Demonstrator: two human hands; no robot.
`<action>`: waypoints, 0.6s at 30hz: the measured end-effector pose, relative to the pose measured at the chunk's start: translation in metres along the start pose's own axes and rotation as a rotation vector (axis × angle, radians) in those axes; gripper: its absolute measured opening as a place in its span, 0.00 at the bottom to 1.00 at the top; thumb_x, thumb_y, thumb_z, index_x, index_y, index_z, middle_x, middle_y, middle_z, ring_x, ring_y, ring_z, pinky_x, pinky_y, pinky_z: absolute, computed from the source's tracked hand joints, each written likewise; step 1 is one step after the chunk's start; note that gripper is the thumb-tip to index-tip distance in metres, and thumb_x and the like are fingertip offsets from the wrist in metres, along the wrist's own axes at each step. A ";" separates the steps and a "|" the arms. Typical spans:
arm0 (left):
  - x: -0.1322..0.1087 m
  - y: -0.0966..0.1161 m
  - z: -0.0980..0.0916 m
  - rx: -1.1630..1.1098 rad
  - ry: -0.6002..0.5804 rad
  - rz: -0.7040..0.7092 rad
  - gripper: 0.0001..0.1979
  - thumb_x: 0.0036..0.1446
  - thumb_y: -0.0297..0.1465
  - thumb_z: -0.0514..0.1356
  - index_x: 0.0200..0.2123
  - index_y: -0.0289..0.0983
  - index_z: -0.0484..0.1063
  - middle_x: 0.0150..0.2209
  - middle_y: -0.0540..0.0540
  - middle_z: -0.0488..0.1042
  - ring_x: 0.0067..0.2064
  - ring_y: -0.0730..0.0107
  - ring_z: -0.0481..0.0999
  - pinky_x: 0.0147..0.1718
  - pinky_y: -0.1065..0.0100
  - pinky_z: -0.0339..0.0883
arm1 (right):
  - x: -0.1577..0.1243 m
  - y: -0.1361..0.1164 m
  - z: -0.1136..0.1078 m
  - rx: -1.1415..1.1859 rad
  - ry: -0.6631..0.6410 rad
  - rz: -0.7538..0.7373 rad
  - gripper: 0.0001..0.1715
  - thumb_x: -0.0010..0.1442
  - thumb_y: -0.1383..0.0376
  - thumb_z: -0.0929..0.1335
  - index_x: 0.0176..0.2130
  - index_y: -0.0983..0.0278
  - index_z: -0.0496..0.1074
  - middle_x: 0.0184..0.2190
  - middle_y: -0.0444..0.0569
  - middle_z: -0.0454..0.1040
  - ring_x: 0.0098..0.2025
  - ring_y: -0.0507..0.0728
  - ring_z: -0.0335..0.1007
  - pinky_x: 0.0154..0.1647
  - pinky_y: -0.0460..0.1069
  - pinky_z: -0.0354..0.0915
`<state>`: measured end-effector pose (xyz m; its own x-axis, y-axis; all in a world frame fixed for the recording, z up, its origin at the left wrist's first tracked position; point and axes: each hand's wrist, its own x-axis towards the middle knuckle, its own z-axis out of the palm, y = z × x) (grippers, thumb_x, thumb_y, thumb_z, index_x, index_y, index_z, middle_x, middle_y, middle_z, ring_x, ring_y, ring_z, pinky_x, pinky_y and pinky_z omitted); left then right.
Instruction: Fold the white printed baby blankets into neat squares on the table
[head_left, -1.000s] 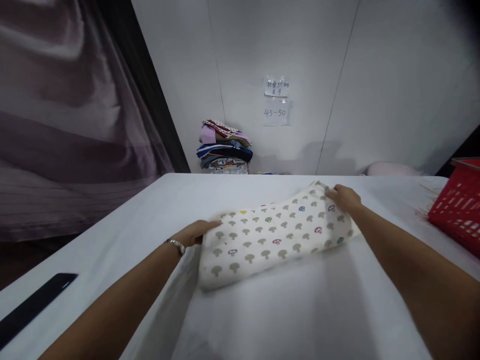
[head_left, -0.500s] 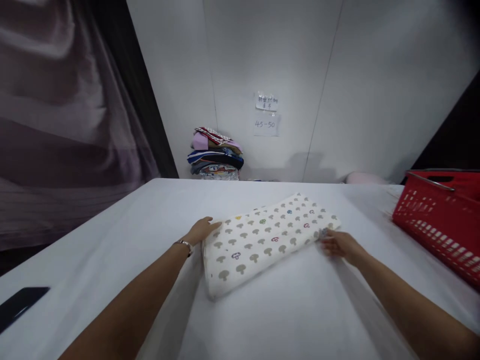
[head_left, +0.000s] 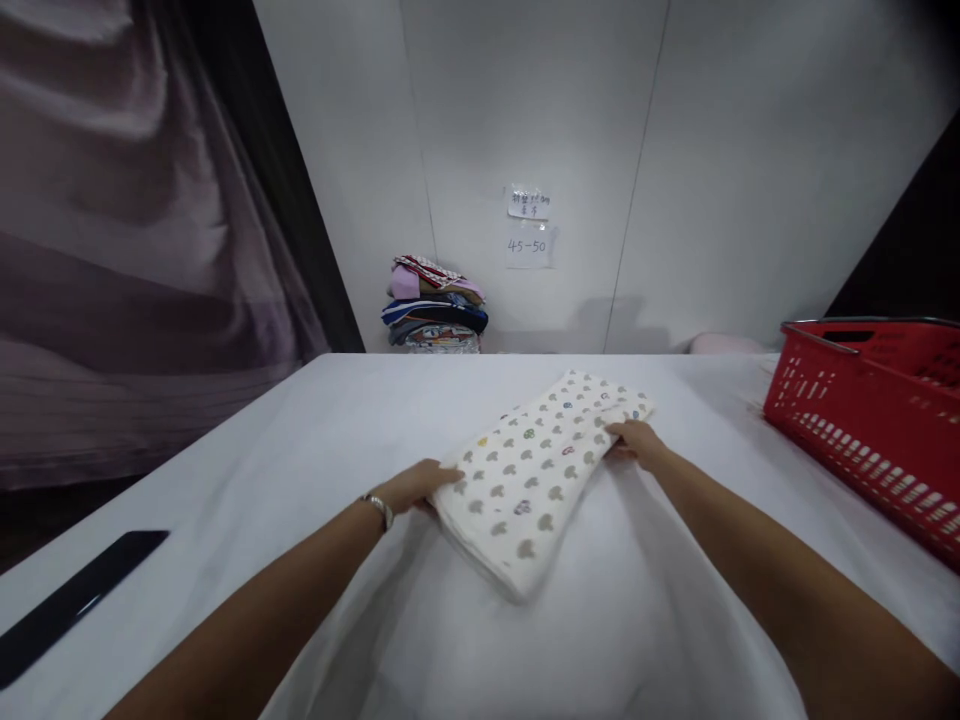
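White table [head_left: 322,450] in front of you, red basket [head_left: 855,405] over on the right. Your mushroom-print cloth [head_left: 534,462] is slantwise around the middle, folded; your left hand [head_left: 412,484] has its left edge pinched, and your right hand [head_left: 636,441] is pinching the right edge too.

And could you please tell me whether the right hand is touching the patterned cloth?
Touching. The head view shows the right hand on the edge of the patterned cloth, its thumb laid over the top.
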<state>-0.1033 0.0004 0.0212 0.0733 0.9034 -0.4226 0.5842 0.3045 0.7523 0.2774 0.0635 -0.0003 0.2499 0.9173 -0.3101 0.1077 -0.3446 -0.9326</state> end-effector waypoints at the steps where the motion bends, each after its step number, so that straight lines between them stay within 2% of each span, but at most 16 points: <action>1: -0.014 0.000 0.018 -0.053 -0.110 -0.023 0.25 0.41 0.49 0.65 0.36 0.35 0.74 0.39 0.36 0.79 0.41 0.49 0.78 0.34 0.58 0.75 | 0.004 -0.004 -0.010 -0.034 0.045 -0.003 0.07 0.53 0.67 0.68 0.33 0.63 0.64 0.28 0.46 0.73 0.34 0.55 0.73 0.33 0.47 0.71; 2: -0.026 -0.001 0.038 -0.161 -0.288 -0.068 0.24 0.41 0.48 0.66 0.36 0.37 0.75 0.41 0.36 0.78 0.42 0.51 0.78 0.36 0.59 0.75 | 0.007 -0.007 -0.020 -0.072 0.084 -0.007 0.07 0.53 0.66 0.68 0.33 0.63 0.65 0.31 0.49 0.74 0.37 0.56 0.73 0.34 0.48 0.72; 4: -0.045 -0.002 0.075 -0.298 -0.610 -0.057 0.22 0.43 0.47 0.67 0.38 0.39 0.76 0.41 0.36 0.78 0.40 0.55 0.79 0.38 0.59 0.74 | 0.005 -0.011 -0.039 -0.161 0.146 -0.025 0.11 0.51 0.65 0.69 0.36 0.65 0.67 0.39 0.56 0.75 0.44 0.62 0.72 0.39 0.53 0.72; 5: -0.051 -0.002 0.090 -0.312 -0.650 -0.079 0.23 0.43 0.47 0.67 0.38 0.39 0.76 0.38 0.36 0.79 0.35 0.57 0.79 0.37 0.59 0.74 | -0.001 -0.010 -0.046 -0.212 0.171 -0.053 0.15 0.50 0.64 0.70 0.39 0.65 0.68 0.45 0.59 0.73 0.49 0.65 0.70 0.43 0.55 0.71; 6: -0.055 -0.001 0.102 -0.331 -0.663 -0.088 0.23 0.43 0.47 0.67 0.39 0.40 0.76 0.38 0.36 0.78 0.34 0.59 0.79 0.36 0.60 0.74 | -0.011 -0.007 -0.050 -0.260 0.198 -0.092 0.18 0.50 0.63 0.71 0.42 0.65 0.69 0.50 0.61 0.71 0.54 0.67 0.66 0.48 0.57 0.68; 8: -0.057 0.001 0.115 -0.361 -0.597 -0.100 0.24 0.42 0.48 0.68 0.40 0.40 0.76 0.40 0.35 0.78 0.33 0.60 0.79 0.33 0.61 0.74 | -0.046 0.008 -0.049 -0.364 0.195 -0.207 0.23 0.52 0.61 0.70 0.48 0.63 0.70 0.58 0.57 0.65 0.60 0.67 0.59 0.57 0.58 0.62; 9: -0.057 0.003 0.117 -0.385 -0.556 -0.101 0.25 0.41 0.48 0.68 0.40 0.39 0.75 0.41 0.35 0.77 0.35 0.60 0.79 0.32 0.61 0.73 | -0.069 0.020 -0.044 -0.398 0.161 -0.260 0.23 0.54 0.59 0.69 0.50 0.61 0.70 0.59 0.54 0.65 0.60 0.66 0.60 0.59 0.58 0.59; 12: -0.058 0.010 0.118 -0.491 -0.485 -0.120 0.26 0.39 0.46 0.69 0.39 0.36 0.74 0.41 0.36 0.77 0.38 0.58 0.78 0.33 0.62 0.73 | -0.149 0.065 -0.014 -0.558 -0.292 -0.476 0.30 0.55 0.52 0.68 0.57 0.54 0.67 0.57 0.49 0.68 0.57 0.67 0.65 0.57 0.60 0.63; 13: -0.059 0.012 0.119 -0.540 -0.487 -0.132 0.25 0.39 0.46 0.69 0.38 0.35 0.74 0.40 0.36 0.77 0.38 0.58 0.78 0.33 0.63 0.72 | -0.173 0.080 -0.002 -0.599 -0.377 -0.590 0.38 0.53 0.51 0.70 0.61 0.51 0.62 0.59 0.48 0.66 0.58 0.68 0.64 0.58 0.61 0.62; 14: -0.061 0.016 0.120 -0.587 -0.495 -0.143 0.24 0.41 0.45 0.68 0.38 0.34 0.74 0.39 0.37 0.77 0.38 0.59 0.77 0.34 0.64 0.72 | -0.193 0.093 0.010 -0.645 -0.432 -0.740 0.50 0.47 0.50 0.73 0.65 0.49 0.54 0.61 0.48 0.64 0.58 0.69 0.63 0.57 0.62 0.63; 15: -0.064 0.020 0.122 -0.634 -0.506 -0.150 0.23 0.42 0.44 0.67 0.38 0.34 0.74 0.38 0.37 0.77 0.37 0.60 0.77 0.34 0.65 0.71 | -0.207 0.103 0.021 -0.690 -0.422 -0.879 0.59 0.43 0.50 0.74 0.67 0.48 0.46 0.61 0.51 0.62 0.57 0.71 0.63 0.54 0.64 0.66; 16: -0.067 0.024 0.124 -0.677 -0.520 -0.154 0.22 0.44 0.43 0.66 0.38 0.33 0.74 0.38 0.37 0.77 0.37 0.62 0.76 0.34 0.66 0.70 | -0.216 0.110 0.031 -0.725 -0.350 -0.981 0.63 0.43 0.53 0.74 0.68 0.48 0.39 0.61 0.52 0.62 0.56 0.72 0.64 0.51 0.65 0.67; 18: -0.072 0.033 0.126 -0.735 -0.542 -0.140 0.21 0.48 0.43 0.64 0.40 0.33 0.74 0.39 0.37 0.76 0.38 0.63 0.76 0.36 0.66 0.70 | -0.221 0.116 0.043 -0.771 -0.164 -1.087 0.62 0.48 0.60 0.70 0.68 0.51 0.30 0.59 0.56 0.66 0.53 0.73 0.68 0.45 0.66 0.70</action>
<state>0.0127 -0.0925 0.0126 0.5176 0.6355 -0.5730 -0.0298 0.6826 0.7302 0.1931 -0.1701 -0.0478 -0.4198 0.7899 0.4471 0.7009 0.5951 -0.3932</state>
